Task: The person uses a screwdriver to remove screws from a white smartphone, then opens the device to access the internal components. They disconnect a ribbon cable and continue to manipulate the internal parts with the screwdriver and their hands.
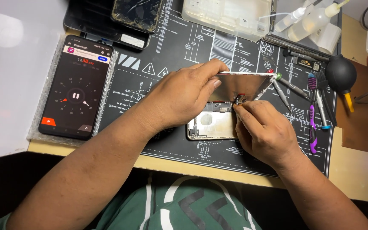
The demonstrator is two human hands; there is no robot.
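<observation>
An opened phone lies on the black repair mat (179, 47): its metal body (211, 125) rests flat and its screen panel (243, 85) is tilted up, hinged along the top. My left hand (184, 96) grips the panel's left edge and holds it raised. Fingertips of my right hand (265, 130) pinch at a small connector (239, 99) where the panel meets the body. Whether those fingers hold a tool is hidden.
A phone running a stopwatch (75, 87) lies at the left on bubble wrap. A cracked phone (137, 15) and clear plastic box (226, 17) sit at the back. Screwdrivers and a purple pry tool (312, 127), a black air blower (340, 74) and squeeze bottles (309, 21) crowd the right.
</observation>
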